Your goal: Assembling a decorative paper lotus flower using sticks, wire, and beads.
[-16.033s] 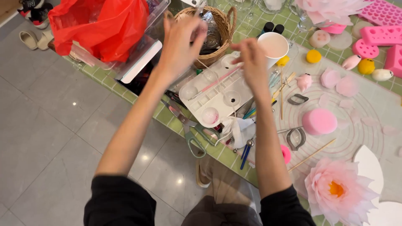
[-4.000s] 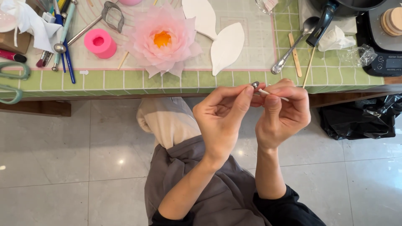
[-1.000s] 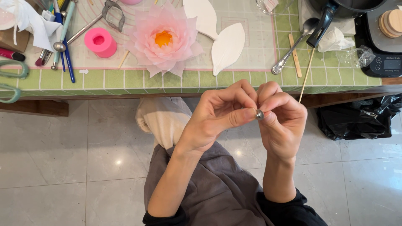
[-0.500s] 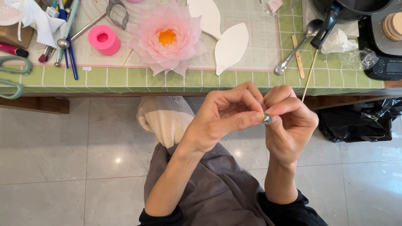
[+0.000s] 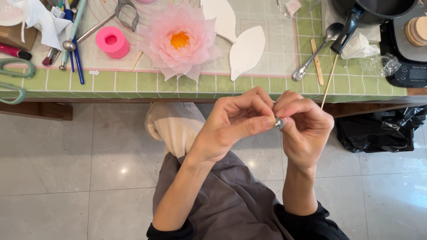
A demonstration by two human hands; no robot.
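1. A small metal ball (image 5: 279,123) is pinched between the left hand (image 5: 233,122) and right hand (image 5: 304,126), pressed together.
2. It is held below the table (image 5: 222,84) edge, above the lap.

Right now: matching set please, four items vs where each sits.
Things:
1. pink paper flower
2. small metal ball
3. metal spoon
4. pink round mould

Places:
A. left of the flower on the mat
B. pinched between left hand and right hand
C. middle of the mat, by two white petal shapes
D. right side, bowl near the black pot handle

Pairs: 1-C, 2-B, 3-D, 4-A
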